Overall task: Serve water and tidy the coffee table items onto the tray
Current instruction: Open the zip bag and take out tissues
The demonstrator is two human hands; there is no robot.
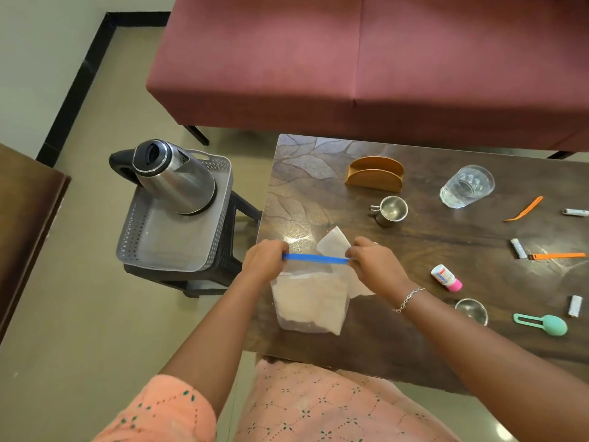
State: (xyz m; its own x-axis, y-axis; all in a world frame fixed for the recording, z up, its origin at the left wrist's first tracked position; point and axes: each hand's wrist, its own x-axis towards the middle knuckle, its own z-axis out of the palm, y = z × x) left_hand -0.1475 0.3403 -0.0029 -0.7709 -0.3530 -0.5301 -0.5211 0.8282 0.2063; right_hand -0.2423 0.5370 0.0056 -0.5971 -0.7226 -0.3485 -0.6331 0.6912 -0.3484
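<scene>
Head view, seated position at the coffee table [478, 237].

- Plastic bag [309, 304]: held upright above the near left part of the table, white paper napkins seen inside through the clear wall. Its blue strip [314, 259] is stretched level along the top edge between both hands.
- Left hand [264, 260]: fingers curled, left end of the strip pinched.
- Right hand [373, 263]: fingers curled, right end of the strip pinched. A bracelet [409, 298] is noted on this wrist.
- A loose napkin [333, 244] is seen just behind the strip; whether it lies on the table or stands in the bag cannot be told.
- Tray [178, 247]: grey, perforated sides, set on a black stool [229, 250] left of the table. A steel kettle [173, 177] stands at its far end.
- On the table: napkin holder [374, 173], steel cup [390, 210] and glass [467, 186] of water at the far side; small pink-capped bottle [446, 277] near the right wrist.
- A maroon sofa [350, 59] is recorded beyond the table.
</scene>
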